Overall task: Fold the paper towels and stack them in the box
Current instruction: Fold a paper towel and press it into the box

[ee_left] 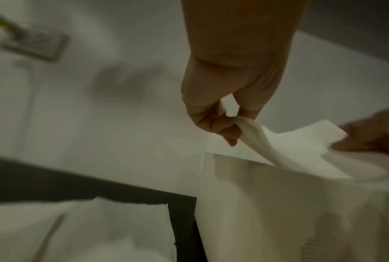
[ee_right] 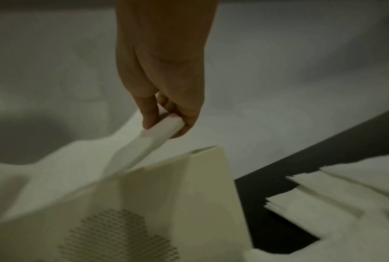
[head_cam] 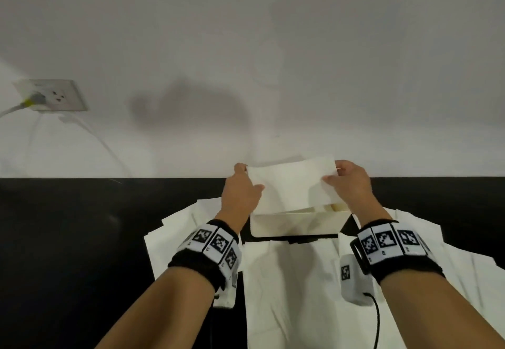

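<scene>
A folded white paper towel [head_cam: 293, 182] hangs over the open cream box [head_cam: 295, 224], its lower edge dipping behind the front wall. My left hand [head_cam: 241, 187] pinches the towel's left edge, and my right hand [head_cam: 347, 182] pinches its right edge. In the left wrist view the left hand [ee_left: 224, 124] pinches the towel [ee_left: 285, 150] between thumb and fingers above the box wall [ee_left: 278, 212]. The right wrist view shows the right hand [ee_right: 166, 122] pinching the towel [ee_right: 94, 159] over the box [ee_right: 177, 195]. Inside the box, its contents are hidden.
Several unfolded white paper towels [head_cam: 287, 288] lie spread on the black table [head_cam: 68, 253] around and in front of the box. A white wall stands right behind the box. A wall socket [head_cam: 54, 94] with a plugged cable is at far left.
</scene>
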`<action>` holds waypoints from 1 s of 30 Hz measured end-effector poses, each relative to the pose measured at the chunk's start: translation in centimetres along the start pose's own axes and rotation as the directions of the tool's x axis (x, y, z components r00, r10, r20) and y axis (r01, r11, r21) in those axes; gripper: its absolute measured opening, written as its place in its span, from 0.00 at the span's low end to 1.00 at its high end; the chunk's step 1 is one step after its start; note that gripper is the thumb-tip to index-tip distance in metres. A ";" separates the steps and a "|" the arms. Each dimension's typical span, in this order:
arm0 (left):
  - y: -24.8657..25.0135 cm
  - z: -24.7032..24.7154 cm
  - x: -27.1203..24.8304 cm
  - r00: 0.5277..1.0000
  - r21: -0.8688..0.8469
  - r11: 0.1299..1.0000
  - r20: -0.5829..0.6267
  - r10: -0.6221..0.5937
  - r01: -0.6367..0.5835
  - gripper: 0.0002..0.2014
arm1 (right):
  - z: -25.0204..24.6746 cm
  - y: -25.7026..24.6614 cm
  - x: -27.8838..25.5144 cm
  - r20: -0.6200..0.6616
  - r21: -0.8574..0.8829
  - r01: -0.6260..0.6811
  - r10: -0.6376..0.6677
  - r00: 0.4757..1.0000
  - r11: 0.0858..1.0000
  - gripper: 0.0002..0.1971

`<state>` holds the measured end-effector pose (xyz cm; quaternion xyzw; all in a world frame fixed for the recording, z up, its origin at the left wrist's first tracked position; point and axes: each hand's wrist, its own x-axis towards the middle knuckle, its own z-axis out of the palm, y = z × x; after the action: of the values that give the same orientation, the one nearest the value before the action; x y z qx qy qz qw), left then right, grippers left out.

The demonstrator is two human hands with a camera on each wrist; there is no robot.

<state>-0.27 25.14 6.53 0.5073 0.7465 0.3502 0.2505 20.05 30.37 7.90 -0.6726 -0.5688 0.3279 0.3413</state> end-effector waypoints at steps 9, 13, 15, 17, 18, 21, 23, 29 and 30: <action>1.4 4.2 1.8 0.933 0.780 0.515 0.322 0.158 -0.356 0.16 | 2.1 2.0 2.6 0.089 -0.439 0.015 0.027 0.996 0.899 0.15; 1.6 4.6 1.8 0.883 0.792 0.403 0.457 0.108 -0.459 0.13 | 3.1 2.0 2.2 0.150 -0.632 0.037 0.075 0.986 0.774 0.11; 1.6 4.7 1.7 0.881 0.797 0.389 0.465 0.092 -0.461 0.13 | 3.4 2.2 2.2 0.142 -0.653 0.002 0.120 0.983 0.758 0.10; 1.5 4.7 1.7 0.877 0.798 0.379 0.472 0.088 -0.468 0.11 | 3.7 2.5 2.0 0.134 -0.654 -0.003 0.119 0.984 0.757 0.08; 1.6 4.8 1.9 0.874 0.805 0.362 0.483 0.058 -0.470 0.09 | 3.9 2.6 2.2 0.133 -0.670 -0.004 0.125 0.983 0.742 0.07; 0.6 5.7 3.1 0.871 0.823 0.314 0.491 0.026 -0.473 0.15 | 5.5 3.2 3.3 0.143 -0.689 -0.038 0.188 0.972 0.723 0.09; 0.8 5.9 3.2 0.863 0.823 0.276 0.502 0.059 -0.497 0.17 | 5.4 3.1 3.3 0.161 -0.716 -0.005 0.172 0.972 0.698 0.07; 1.3 5.7 3.2 0.855 0.851 0.087 0.519 0.019 -0.519 0.08 | 5.3 2.6 3.1 0.170 -0.766 0.021 0.171 0.970 0.643 0.10; 1.1 5.7 3.2 0.851 0.849 0.070 0.524 0.017 -0.524 0.10 | 5.3 2.3 2.8 0.182 -0.781 0.036 0.172 0.968 0.624 0.08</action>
<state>3.40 29.91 3.74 0.7329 0.6097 -0.2917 -0.0780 17.29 33.29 2.92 -0.7303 -0.6650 0.1413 -0.0667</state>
